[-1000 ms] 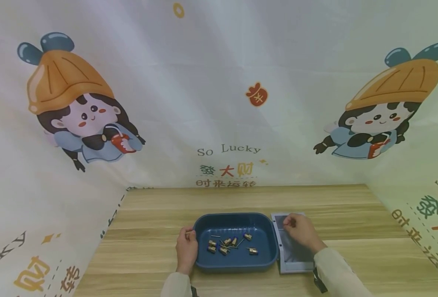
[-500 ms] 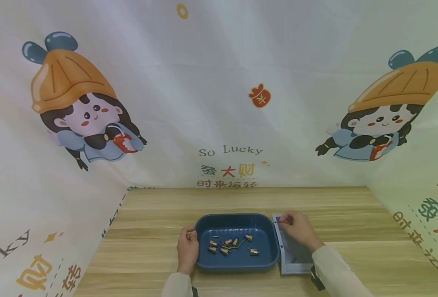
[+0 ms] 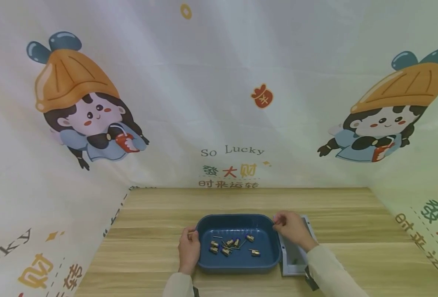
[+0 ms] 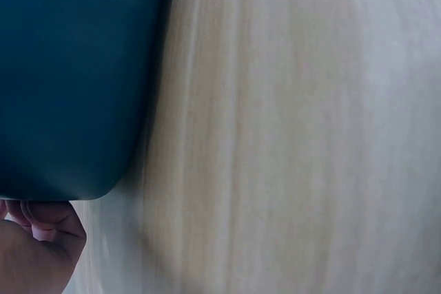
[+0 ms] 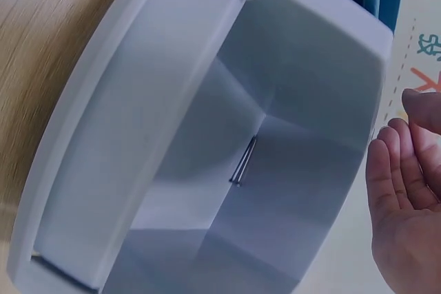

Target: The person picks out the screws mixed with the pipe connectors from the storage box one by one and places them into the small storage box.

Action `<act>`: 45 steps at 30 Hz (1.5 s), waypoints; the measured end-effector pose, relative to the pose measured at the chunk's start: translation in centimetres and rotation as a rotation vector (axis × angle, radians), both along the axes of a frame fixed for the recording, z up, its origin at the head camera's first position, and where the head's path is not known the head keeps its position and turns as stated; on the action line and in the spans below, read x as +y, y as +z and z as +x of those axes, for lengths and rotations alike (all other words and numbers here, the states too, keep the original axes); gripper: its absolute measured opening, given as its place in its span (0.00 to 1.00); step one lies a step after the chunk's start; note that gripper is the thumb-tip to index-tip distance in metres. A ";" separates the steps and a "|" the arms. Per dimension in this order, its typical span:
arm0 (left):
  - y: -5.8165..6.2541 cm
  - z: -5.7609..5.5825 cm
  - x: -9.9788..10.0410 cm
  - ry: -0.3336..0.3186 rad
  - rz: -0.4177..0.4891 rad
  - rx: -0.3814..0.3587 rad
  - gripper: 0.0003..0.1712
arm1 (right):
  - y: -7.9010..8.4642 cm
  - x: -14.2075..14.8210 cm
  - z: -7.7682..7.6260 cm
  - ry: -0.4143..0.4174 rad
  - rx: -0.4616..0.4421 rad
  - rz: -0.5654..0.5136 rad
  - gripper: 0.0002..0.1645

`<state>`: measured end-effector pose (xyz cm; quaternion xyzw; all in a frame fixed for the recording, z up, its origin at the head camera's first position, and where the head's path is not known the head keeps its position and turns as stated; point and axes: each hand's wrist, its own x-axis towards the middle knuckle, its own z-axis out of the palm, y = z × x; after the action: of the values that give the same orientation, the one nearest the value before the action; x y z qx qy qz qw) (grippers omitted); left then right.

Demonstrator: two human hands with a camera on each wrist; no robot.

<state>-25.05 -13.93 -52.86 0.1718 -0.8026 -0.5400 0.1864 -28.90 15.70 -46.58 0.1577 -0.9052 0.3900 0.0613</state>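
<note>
Since the earlier frames, the person's right hand (image 3: 293,227) has shifted left, from over the far part of the grey box (image 3: 293,271) to the seam between it and the far right corner of the blue tray (image 3: 239,270); the left hand (image 3: 189,251) has stayed at the tray's left end, and the tray's contents look unchanged. The left fingers are bent against that end wall, with the thumb up at the rim, gripping the tray. The right fingers are curled, thumb tip close to the index fingertip; whether they pinch something small or touch the tray rim cannot be told. The tray stands on the table (image 3: 148,231) with its long axis running left to right, while the box, just beside its right end, has its long axis running from near to far. Brass fittings (image 3: 255,253) lie in the tray in mixed directions, the rightmost on its side, roughly left to right. Among them are thin pins (image 3: 217,236), the farthest also lying left to right. Inside the box, two nails (image 5: 244,162) lie nearly parallel, their heads at the same end.
</note>
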 end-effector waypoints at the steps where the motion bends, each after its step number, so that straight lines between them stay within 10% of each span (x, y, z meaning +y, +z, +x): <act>1: 0.0 0.0 0.0 -0.002 0.002 0.000 0.10 | 0.0 -0.1 0.0 0.002 -0.005 0.000 0.07; 45: -0.2 0.1 -0.1 0.001 0.003 0.011 0.08 | -3.1 -6.2 0.8 0.103 -0.024 0.003 0.07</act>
<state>-25.00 -14.00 -53.08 0.1694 -0.8007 -0.5419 0.1911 -28.14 9.52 -49.71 0.1994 -0.8970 0.3933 0.0302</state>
